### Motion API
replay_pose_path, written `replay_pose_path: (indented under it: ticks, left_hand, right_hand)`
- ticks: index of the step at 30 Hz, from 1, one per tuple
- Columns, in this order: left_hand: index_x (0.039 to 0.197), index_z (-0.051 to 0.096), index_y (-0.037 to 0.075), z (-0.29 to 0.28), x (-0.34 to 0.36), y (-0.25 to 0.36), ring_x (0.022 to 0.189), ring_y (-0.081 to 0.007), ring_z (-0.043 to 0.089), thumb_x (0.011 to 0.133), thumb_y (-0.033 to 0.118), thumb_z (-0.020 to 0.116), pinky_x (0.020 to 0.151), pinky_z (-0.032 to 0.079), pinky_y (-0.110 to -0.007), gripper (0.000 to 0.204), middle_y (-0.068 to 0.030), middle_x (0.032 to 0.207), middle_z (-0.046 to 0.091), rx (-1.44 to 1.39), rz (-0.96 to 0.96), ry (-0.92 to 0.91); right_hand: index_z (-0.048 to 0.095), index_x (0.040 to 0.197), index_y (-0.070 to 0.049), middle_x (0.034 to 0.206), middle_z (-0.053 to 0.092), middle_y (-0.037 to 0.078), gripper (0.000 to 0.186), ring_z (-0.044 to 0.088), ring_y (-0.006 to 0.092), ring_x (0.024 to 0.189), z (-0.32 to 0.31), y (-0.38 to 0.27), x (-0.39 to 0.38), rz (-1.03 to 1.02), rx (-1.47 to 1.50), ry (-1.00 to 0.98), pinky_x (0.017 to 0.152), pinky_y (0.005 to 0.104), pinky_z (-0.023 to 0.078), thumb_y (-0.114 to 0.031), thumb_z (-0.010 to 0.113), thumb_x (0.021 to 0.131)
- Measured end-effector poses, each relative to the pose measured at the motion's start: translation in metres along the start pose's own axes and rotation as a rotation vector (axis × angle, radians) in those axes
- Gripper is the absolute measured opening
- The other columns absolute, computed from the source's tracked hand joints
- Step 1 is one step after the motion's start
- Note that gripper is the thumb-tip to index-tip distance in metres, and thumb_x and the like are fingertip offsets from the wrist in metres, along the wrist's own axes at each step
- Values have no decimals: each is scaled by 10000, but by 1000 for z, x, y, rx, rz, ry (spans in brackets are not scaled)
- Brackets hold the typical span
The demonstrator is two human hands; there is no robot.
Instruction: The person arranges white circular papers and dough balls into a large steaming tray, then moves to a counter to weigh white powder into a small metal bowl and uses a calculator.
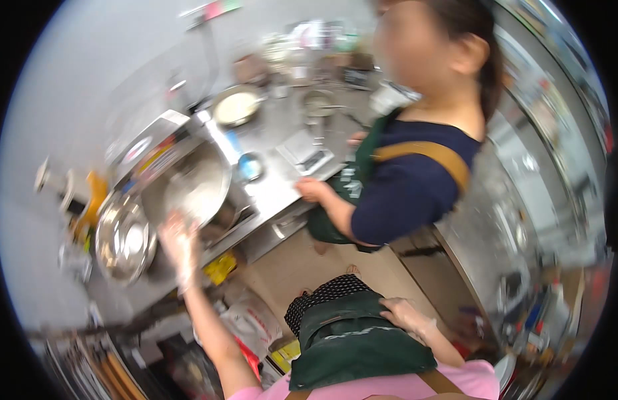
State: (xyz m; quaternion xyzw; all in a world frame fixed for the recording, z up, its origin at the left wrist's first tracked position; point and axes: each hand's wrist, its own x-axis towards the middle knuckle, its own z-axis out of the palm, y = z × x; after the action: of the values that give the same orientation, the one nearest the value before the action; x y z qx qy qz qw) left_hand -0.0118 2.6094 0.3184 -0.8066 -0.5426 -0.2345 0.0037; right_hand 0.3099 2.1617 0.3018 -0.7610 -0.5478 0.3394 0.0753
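My left hand (180,237), in a clear glove and smeared by motion, is at the near rim of a large steel bowl (195,183) in a sink-like recess; whether it grips the rim is unclear. A smaller shiny steel bowl (125,243) stands to its left. My right hand (402,313), also gloved, rests loosely against my dark green apron (355,353), fingers apart, with nothing visible in it.
A co-worker (409,180) in navy top and green apron stands at the steel counter (269,193), beside a scale (305,152), pans and containers. A second counter (485,247) runs along the right. Bags (249,320) and trays crowd the lower left.
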Motion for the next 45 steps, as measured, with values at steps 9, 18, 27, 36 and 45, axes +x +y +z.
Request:
replay_pose_path:
  ticks: [9,18,27,36,45]
  left_hand:
    - [1401,336,7,9,-107,96,1353,-367,259,935,408,472,1131,153,-445,630,-212,1463,291,71,-12,2]
    - [1263,525,11,21,-187,457,1226,-228,470,908,287,568,1037,335,-328,452,-137,1292,538,-1105,-1,-1459]
    - [1296,471,24,121,-109,684,1231,-187,433,926,371,543,1043,307,-330,512,-98,1307,497,-1181,-65,-1091]
    - [1346,359,-21,287,0,756,1173,-261,478,903,424,522,1002,358,-367,649,-163,1285,459,-1402,-571,-641]
    - [1048,577,-18,451,139,799,697,-162,555,883,341,580,589,457,-292,395,-88,888,581,-1365,-411,-609]
  right_hand:
    - [578,1086,-51,952,635,180,306,598,379,916,-48,133,-36,142,90,189,783,467,476,-250,579,853]
    - [590,1129,-43,974,648,186,360,614,372,897,-133,330,-18,201,60,78,776,447,488,-275,580,853]
    - [586,1149,-46,1039,658,157,333,637,328,940,-189,412,22,156,371,304,813,378,498,-224,589,867]
    - [530,1230,13,1119,639,133,386,588,209,1063,-148,427,10,240,862,262,929,313,438,-202,562,911]
    - [572,1172,22,1073,657,109,336,607,183,1003,-200,444,28,561,1033,508,868,288,458,-169,570,895]
